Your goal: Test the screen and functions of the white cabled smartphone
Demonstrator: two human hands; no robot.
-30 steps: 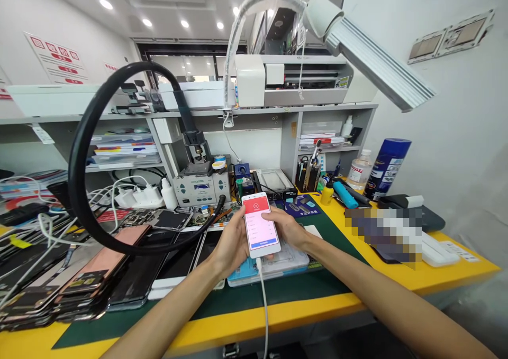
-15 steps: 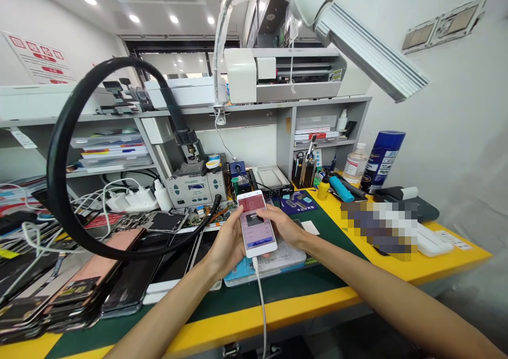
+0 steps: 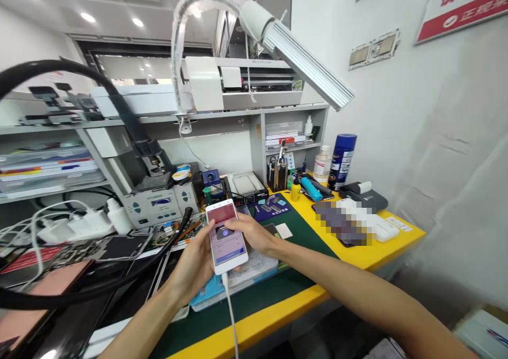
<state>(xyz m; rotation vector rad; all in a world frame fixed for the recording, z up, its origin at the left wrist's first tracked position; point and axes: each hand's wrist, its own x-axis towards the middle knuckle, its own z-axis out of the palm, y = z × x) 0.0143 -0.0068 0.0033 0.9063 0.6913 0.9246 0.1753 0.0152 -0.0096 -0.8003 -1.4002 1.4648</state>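
Observation:
A white phone [image 3: 226, 237] with a lit screen is held upright over the workbench, a white cable [image 3: 230, 311] plugged into its bottom edge. My left hand [image 3: 196, 264] grips the phone's left side, its thumb at the edge of the screen. From the right, my right hand [image 3: 254, 233] holds the other side, with its thumb over the upper part of the screen. Under the phone lies a clear and blue plastic case [image 3: 254, 274] on the green mat [image 3: 293, 281].
A grey soldering station [image 3: 154, 208] stands at the back left, with a thick black hose [image 3: 119, 102] looping left. Phone parts [image 3: 51, 295] fill the left side. A blue spray can [image 3: 342, 160], bottles and covered phones stand or lie at the right. A lamp [image 3: 305, 57] hangs above.
The view has swung to the right, so the bench contents appear further left. Both hands still hold the phone, and a small round blue mark now shows on its screen.

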